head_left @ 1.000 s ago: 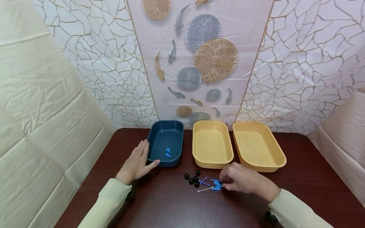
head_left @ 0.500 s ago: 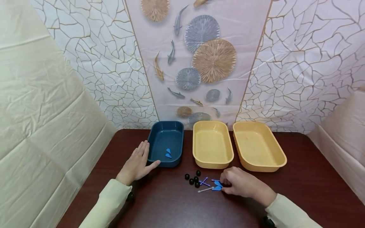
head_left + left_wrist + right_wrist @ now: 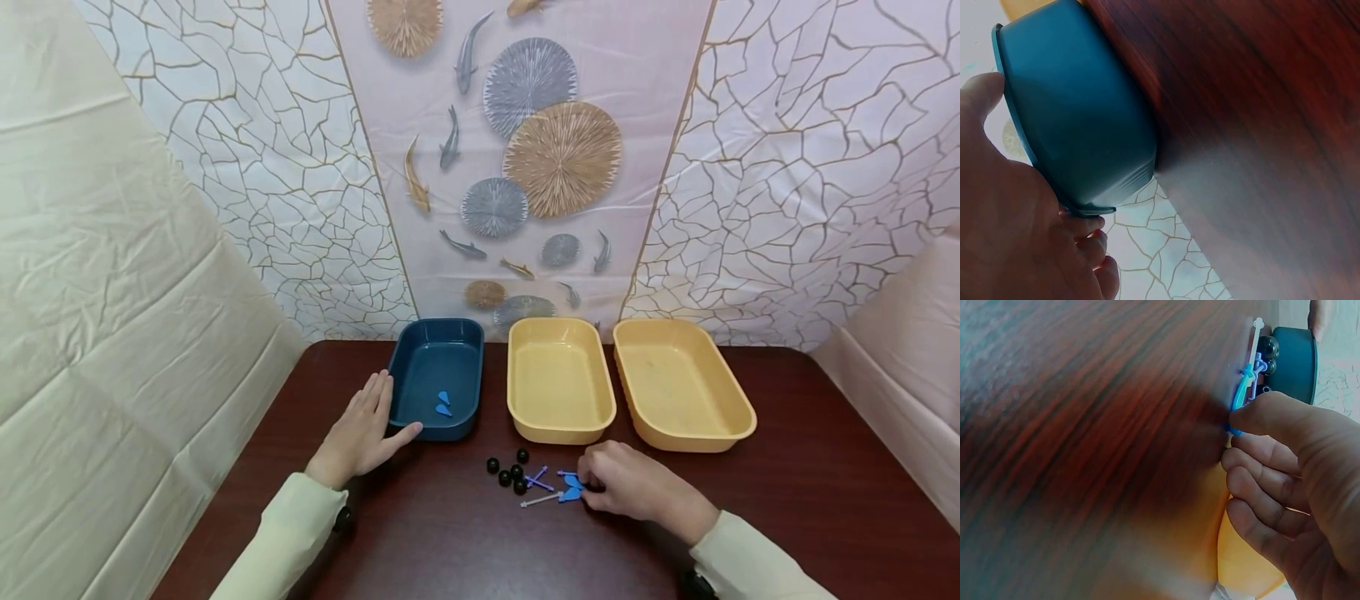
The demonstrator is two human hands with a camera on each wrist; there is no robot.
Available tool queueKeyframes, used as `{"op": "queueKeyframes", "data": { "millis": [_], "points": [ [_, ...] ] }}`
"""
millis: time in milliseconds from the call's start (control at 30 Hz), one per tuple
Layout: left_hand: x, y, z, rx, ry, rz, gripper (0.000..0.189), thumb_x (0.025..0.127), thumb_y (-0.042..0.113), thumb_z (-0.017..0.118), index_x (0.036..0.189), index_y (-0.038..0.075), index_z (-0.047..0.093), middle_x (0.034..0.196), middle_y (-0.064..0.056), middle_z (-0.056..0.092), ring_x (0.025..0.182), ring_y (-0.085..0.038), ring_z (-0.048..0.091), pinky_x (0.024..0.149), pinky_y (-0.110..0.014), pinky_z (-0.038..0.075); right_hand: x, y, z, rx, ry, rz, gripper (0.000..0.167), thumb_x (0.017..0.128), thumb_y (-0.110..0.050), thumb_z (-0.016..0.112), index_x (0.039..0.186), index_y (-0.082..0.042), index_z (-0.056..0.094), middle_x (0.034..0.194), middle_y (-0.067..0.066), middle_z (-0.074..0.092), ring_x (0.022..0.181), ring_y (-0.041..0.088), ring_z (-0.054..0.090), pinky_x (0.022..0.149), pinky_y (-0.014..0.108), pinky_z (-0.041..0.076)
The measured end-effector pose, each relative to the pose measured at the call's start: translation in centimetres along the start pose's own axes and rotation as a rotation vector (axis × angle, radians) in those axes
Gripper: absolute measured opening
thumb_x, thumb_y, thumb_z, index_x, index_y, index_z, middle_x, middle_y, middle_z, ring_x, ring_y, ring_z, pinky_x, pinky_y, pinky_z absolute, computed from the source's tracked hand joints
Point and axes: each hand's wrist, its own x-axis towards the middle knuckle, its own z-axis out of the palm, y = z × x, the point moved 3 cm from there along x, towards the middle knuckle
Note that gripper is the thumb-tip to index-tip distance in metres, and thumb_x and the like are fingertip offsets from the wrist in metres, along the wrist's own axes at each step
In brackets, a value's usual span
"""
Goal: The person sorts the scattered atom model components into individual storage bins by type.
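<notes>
My left hand [image 3: 356, 437] rests along the left side of a dark blue tray [image 3: 475, 408], its fingers straight and its thumb at the near corner of the rim. Two blue teardrop-shaped pieces [image 3: 444, 410] lie inside that tray. On the table, my right hand [image 3: 637, 487] has its fingers curled, with thumb and forefinger pinching a blue teardrop-shaped piece [image 3: 1235, 430] at the pile's right end. The fingers partly hide it. Beside it lie another blue piece [image 3: 573, 481], a pale grey stick [image 3: 540, 500] and purple sticks [image 3: 540, 482].
Several black beads [image 3: 506, 477] sit at the left of the pile. A yellow tray [image 3: 561, 435] stands behind it, and a second yellow tray [image 3: 686, 442] is close to its right. A patterned cloth [image 3: 491, 275] hangs behind the dark brown table [image 3: 442, 542].
My right hand has shifted slightly down and its forearm a little left, its fingers staying at the blue pieces. My left hand has kept its place on the blue tray.
</notes>
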Motion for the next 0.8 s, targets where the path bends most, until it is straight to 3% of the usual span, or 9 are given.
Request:
{"op": "queueKeyframes", "data": {
  "millis": [200,467,800],
  "points": [
    [0.0,0.0,0.0,-0.003,0.006,0.003,0.101,0.101,0.064,0.053,0.166,-0.006,0.018,0.176,-0.025,0.016,0.164,-0.046,0.015,0.131,-0.062,0.021,0.1,0.1,0.2,0.014,-0.01,0.023,0.031,0.081,-0.006,0.079,0.066,-0.018,0.055,0.064,-0.015,0.038,0.058,-0.005,0.031,0.052,0.013,0.031],
    [-0.1,-0.1,0.1,-0.003,0.0,-0.001,0.101,0.101,0.064,0.053,0.166,-0.006,0.018,0.176,-0.024,0.016,0.164,-0.046,0.015,0.131,-0.062,0.021,-0.3,0.3,-0.2,-0.007,0.033,0.022,0.029,0.081,-0.006,0.079,0.069,-0.021,0.058,0.069,-0.012,0.053,0.063,-0.005,0.044,0.057,0.014,0.041],
    [0.0,0.0,0.0,0.001,-0.002,-0.003,0.102,0.102,0.064,0.052,0.166,-0.006,0.017,0.176,-0.024,0.015,0.164,-0.045,0.014,0.132,-0.062,0.02,-0.1,0.2,-2.1,-0.069,0.088,0.043,0.024,0.083,-0.01,0.08,0.076,-0.022,0.06,0.071,-0.014,0.049,0.067,-0.003,0.045,0.06,0.015,0.042]
  ]
}}
